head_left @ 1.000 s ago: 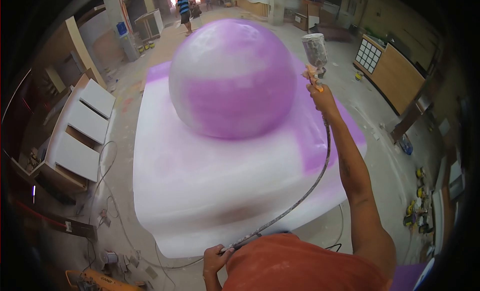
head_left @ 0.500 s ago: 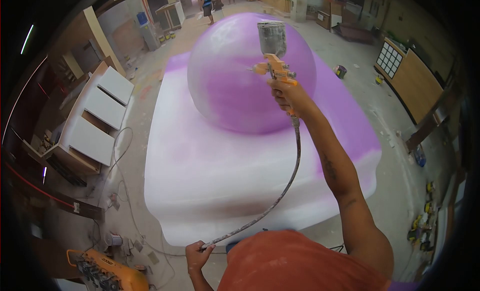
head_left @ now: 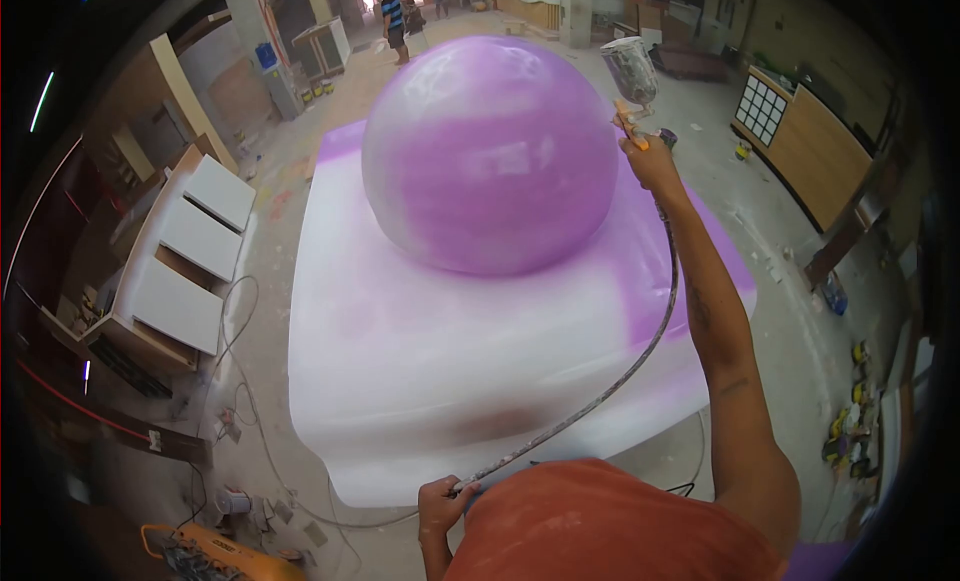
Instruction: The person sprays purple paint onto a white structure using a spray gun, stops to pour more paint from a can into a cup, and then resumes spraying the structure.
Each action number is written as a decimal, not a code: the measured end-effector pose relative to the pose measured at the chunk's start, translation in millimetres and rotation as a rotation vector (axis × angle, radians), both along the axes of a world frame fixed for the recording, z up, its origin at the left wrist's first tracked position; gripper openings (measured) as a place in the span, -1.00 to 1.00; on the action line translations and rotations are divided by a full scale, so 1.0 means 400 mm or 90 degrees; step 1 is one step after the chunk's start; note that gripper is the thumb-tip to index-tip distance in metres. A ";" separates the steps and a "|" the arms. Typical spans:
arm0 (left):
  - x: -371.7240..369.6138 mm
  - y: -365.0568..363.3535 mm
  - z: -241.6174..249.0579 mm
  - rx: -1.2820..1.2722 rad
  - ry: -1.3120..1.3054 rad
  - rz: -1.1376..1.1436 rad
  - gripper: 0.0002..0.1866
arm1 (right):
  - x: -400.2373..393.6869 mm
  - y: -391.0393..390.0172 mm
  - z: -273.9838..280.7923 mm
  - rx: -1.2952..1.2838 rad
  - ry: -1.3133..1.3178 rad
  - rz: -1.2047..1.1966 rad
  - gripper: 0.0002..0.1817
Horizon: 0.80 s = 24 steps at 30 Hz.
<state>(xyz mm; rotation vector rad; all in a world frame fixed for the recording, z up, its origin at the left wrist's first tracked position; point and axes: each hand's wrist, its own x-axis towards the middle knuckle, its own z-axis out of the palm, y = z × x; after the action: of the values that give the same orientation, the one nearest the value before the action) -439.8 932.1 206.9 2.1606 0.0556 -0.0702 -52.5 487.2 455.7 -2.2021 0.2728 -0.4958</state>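
My right hand [head_left: 652, 161] is closed round the handle of an orange spray gun [head_left: 630, 126] with a paint-stained metal cup [head_left: 631, 69] on top. It is at the right side of a large ball [head_left: 500, 161], which is mostly purple with paler patches at the left. The ball rests on a broad white base [head_left: 430, 331] with purple on its right part and back left corner. A hose [head_left: 600, 396] curves down from the gun to my left hand [head_left: 441, 506], whose fingers are wrapped round it near my waist.
White panels [head_left: 200, 236] lean on a frame at the left. An orange machine [head_left: 230, 556] stands at the lower left beside a small can [head_left: 233, 501]. A person [head_left: 393, 23] stands far back. At the right are a wooden cabinet [head_left: 815, 156] and several power tools [head_left: 850, 431].
My right hand and the spray gun have moved right, from in front of the ball to its right edge. My left hand has shifted right with the hose. The distant person shows further left.
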 end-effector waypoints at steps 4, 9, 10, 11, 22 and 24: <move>-0.024 0.019 -0.028 0.007 -0.010 0.050 -0.51 | -0.024 0.095 0.030 0.135 0.066 0.072 -0.74; -0.054 0.081 -0.022 0.039 0.033 0.102 -0.51 | -0.018 0.256 0.067 0.336 0.079 0.287 -0.75; -0.055 0.088 -0.012 0.040 0.030 0.105 -0.51 | -0.007 0.278 0.073 0.337 0.077 0.291 -0.75; -0.053 0.095 -0.003 0.036 0.014 0.109 -0.52 | 0.009 0.299 0.079 0.391 0.088 0.339 -0.76; -0.014 0.088 -0.001 -0.016 0.044 0.124 -0.54 | 0.098 0.143 0.110 0.276 0.019 0.166 -0.80; 0.018 0.066 0.007 -0.031 0.040 0.091 -0.53 | 0.115 0.101 0.135 0.212 0.018 0.105 -0.78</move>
<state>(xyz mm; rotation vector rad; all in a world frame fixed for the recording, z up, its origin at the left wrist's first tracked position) -432.5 958.3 209.7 2.0990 0.2417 -0.0565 -6.6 527.7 509.7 -1.8878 0.1717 -0.3039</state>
